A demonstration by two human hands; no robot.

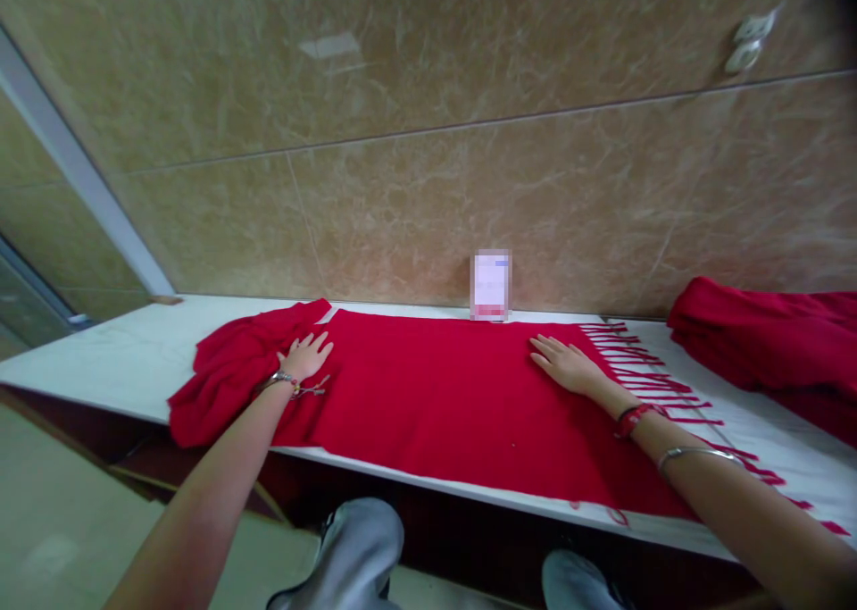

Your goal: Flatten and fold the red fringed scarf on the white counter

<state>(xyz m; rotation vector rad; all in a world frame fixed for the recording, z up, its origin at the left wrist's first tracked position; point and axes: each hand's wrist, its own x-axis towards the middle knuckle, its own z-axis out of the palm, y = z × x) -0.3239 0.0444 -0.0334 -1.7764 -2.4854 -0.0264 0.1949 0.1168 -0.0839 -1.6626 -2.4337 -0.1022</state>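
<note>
A red scarf (442, 391) lies spread flat along a white counter (120, 360), with its tassel fringe (643, 378) at the right end and a bunched heap of the cloth at the left. My left hand (306, 356) rests flat on the scarf beside the bunched part, fingers stretched out. My right hand (566, 362) lies flat on the scarf just left of the fringe, fingers also out. Neither hand grips the cloth. Bracelets sit on both wrists.
A small upright card (491, 285) stands against the marble wall behind the scarf. Another heap of red cloth (769, 333) lies on the counter at the far right. My knees show below the counter's front edge. A wall socket (750, 40) is up high at the right.
</note>
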